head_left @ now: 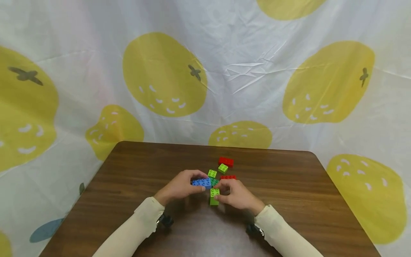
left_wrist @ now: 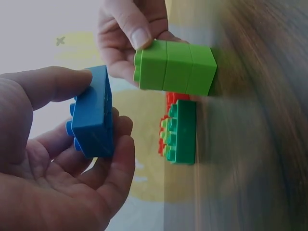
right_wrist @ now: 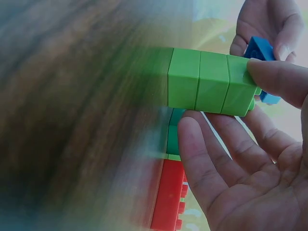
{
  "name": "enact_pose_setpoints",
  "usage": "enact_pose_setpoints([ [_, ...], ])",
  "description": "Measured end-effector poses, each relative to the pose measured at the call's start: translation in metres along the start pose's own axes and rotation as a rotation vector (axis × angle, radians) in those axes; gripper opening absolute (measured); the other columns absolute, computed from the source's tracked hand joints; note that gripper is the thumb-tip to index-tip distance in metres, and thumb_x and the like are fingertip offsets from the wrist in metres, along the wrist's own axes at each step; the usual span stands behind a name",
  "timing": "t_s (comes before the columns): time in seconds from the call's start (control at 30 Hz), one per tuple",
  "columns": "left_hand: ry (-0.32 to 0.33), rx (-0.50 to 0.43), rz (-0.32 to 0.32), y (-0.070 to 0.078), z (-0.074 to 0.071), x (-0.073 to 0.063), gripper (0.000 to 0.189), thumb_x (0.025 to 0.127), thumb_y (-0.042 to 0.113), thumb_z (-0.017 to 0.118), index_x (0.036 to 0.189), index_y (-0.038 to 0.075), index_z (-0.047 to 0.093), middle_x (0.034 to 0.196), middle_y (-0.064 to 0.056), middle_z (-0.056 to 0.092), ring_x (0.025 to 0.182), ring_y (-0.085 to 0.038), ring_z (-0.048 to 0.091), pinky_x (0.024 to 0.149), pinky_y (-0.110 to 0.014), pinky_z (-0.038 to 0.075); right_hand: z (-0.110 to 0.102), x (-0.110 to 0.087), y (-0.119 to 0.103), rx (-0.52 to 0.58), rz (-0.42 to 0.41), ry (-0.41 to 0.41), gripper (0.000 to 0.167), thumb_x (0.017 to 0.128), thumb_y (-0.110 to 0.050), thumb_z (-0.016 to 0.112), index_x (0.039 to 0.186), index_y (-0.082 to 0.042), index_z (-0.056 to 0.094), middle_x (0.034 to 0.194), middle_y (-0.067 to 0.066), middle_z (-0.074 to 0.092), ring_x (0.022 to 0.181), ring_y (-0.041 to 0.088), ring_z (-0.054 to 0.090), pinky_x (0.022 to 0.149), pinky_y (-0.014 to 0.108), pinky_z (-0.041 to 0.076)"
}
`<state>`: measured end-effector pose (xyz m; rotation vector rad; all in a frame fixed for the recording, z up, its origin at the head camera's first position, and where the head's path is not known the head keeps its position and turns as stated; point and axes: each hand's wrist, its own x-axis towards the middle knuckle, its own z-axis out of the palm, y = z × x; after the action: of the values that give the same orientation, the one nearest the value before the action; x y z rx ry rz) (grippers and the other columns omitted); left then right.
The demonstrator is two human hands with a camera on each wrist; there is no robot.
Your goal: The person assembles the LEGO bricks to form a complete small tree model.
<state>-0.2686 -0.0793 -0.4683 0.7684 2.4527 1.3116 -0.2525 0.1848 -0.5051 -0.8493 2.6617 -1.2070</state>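
Note:
My left hand (head_left: pixel 183 184) pinches a blue toy building brick (left_wrist: pixel 94 115) between thumb and fingers, lifted off the table. Its studs turn toward the palm in the left wrist view. At the right, my right hand (head_left: pixel 237 194) holds the top of an upright stack of three lime green bricks (right_wrist: pixel 207 82), thumb on one side and fingers against the other. Whether the stack's base touches the table I cannot tell. Just behind the stack a dark green brick (left_wrist: pixel 186 132) lies on the table, partly covered by the hands and bricks in the head view.
Beyond my right hand lies a red brick (head_left: pixel 228 177), partly hidden. Farther back are two small lime bricks, one nearer (head_left: pixel 212 173) and one farther (head_left: pixel 223 168), and another red brick (head_left: pixel 226 162). The brown table (head_left: pixel 154 157) ends at a lemon-patterned curtain (head_left: pixel 244 89).

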Motion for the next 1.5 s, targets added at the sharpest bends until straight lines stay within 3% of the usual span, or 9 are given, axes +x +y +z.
enact_pose_setpoints([
  [0.2,-0.027,0.018,0.015,0.002,0.004,0.000,0.036,0.095,0.021,0.080,0.130,0.017,0.072,0.126,-0.004,0.072,0.104,-0.019,0.064,0.098,-0.043,0.057,-0.001,0.002,0.000,-0.014,0.000,0.004,0.022,0.092,-0.027,0.083,0.111,-0.018,0.077,0.105,-0.007,0.077,0.093,0.010,0.071,0.090,0.039,0.061],
  [0.5,-0.074,0.018,0.020,-0.001,0.012,0.001,0.037,0.095,0.028,0.081,0.129,0.016,0.075,0.124,-0.003,0.073,0.099,-0.017,0.063,0.085,-0.031,0.058,0.001,-0.001,0.000,-0.013,-0.003,-0.002,0.024,0.093,-0.029,0.082,0.111,-0.015,0.075,0.105,-0.003,0.077,0.094,0.014,0.071,0.091,0.046,0.061],
  [0.9,-0.036,0.040,0.017,-0.003,0.019,0.003,0.036,0.093,0.033,0.083,0.126,0.020,0.078,0.120,-0.001,0.075,0.097,-0.017,0.062,0.084,-0.031,0.057,0.000,-0.003,0.000,-0.036,-0.014,-0.011,0.021,0.093,-0.029,0.083,0.108,-0.016,0.075,0.100,-0.006,0.076,0.091,0.009,0.070,0.089,0.037,0.060],
  [1.5,-0.002,0.099,0.022,-0.001,0.022,0.003,0.035,0.092,0.033,0.084,0.124,0.019,0.080,0.119,-0.002,0.076,0.095,-0.015,0.062,0.083,-0.030,0.058,0.000,0.000,0.003,-0.074,-0.025,-0.019,0.023,0.092,-0.031,0.084,0.106,-0.015,0.076,0.094,-0.009,0.075,0.085,0.004,0.068,0.086,0.033,0.060],
])
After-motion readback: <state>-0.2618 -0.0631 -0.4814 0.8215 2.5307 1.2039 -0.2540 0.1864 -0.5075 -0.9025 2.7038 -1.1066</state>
